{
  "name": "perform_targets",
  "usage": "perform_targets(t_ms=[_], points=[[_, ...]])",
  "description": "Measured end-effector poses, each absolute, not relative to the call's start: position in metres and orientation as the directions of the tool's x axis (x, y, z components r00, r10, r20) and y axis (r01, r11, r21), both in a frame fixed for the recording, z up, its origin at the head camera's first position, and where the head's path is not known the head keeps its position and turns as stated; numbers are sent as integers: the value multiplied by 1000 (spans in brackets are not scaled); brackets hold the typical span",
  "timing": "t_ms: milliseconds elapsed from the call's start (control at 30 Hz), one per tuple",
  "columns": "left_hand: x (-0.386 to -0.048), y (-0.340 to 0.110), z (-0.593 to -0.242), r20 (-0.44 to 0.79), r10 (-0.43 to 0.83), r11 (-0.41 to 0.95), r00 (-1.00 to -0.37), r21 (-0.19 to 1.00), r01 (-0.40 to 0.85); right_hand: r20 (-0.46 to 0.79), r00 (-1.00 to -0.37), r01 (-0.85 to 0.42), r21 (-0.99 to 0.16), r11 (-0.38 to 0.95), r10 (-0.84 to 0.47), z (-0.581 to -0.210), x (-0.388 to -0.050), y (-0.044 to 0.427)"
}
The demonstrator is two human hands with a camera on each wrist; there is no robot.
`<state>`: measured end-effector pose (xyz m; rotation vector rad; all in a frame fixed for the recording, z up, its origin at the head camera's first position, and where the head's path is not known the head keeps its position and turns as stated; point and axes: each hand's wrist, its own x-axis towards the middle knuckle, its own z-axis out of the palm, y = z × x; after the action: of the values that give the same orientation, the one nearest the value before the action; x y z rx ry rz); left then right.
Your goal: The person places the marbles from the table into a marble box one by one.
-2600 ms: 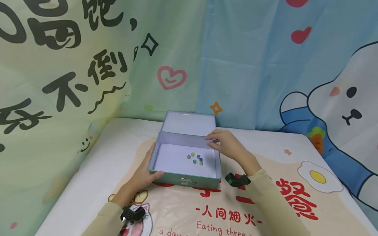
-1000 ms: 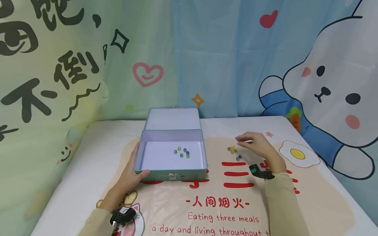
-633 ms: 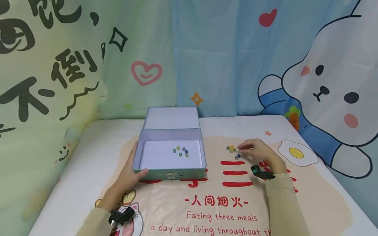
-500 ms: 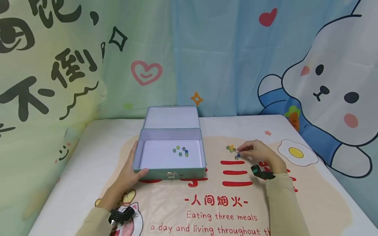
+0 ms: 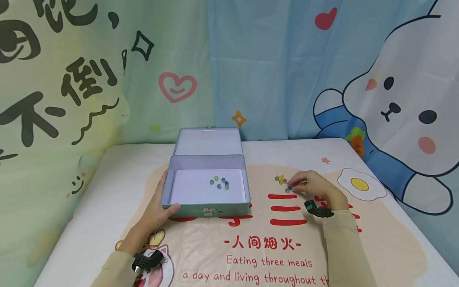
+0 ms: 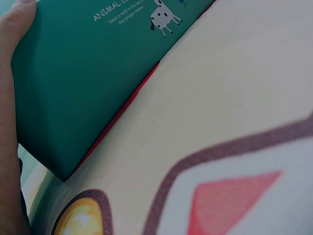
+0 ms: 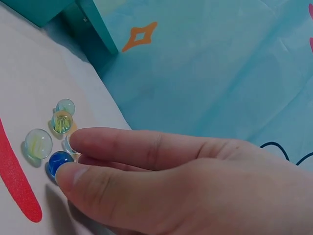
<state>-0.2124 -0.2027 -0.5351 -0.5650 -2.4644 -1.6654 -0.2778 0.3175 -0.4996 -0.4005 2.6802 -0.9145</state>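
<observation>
A green tin box (image 5: 206, 210) with a pale interior stands with its lid (image 5: 210, 142) raised at the back. Several glass marbles (image 5: 216, 178) lie inside it, right of middle. My left hand (image 5: 157, 205) holds the box's left side, thumb over the front left corner. To the right of the box my right hand (image 5: 312, 185) is low over another group of marbles (image 5: 277, 179) on the tablecloth. In the right wrist view its thumb overlaps a blue marble (image 7: 59, 161), and the index fingertip covers part of a clear one. Thumb and index finger stand slightly apart.
The printed tablecloth (image 5: 265, 255) covers the table, its back edge against a hanging printed curtain (image 5: 265, 79). A yellowish marble (image 7: 62, 121) and a clear marble (image 7: 38, 143) lie beside the right fingertips. Black wrist cameras (image 5: 148, 261) are strapped to both wrists.
My right hand has moved from above the box's right side to the marbles on the cloth, then lowered onto them. My left hand keeps holding the box. The head view has shifted.
</observation>
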Motion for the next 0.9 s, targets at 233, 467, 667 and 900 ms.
perform_targets(t_ms=[233,467,667,900], points=[[-213,-203,-536,305,242,319,-921,872,372,-173,-913,-190,-623,759,-370,-501,-279,315],[-213,-202,-535,310,243,329,-919,865,378,-165,-908,-209,-618,758,-385,-499,-279,311],[-212,-203,-535,312,240,327,-919,866,379,-174,-911,-200,-604,771,-373,-500,-280,309],[-213,-203,-537,310,248,327,-918,865,380,-187,-920,-170,-602,780,-344,-496,-277,303]])
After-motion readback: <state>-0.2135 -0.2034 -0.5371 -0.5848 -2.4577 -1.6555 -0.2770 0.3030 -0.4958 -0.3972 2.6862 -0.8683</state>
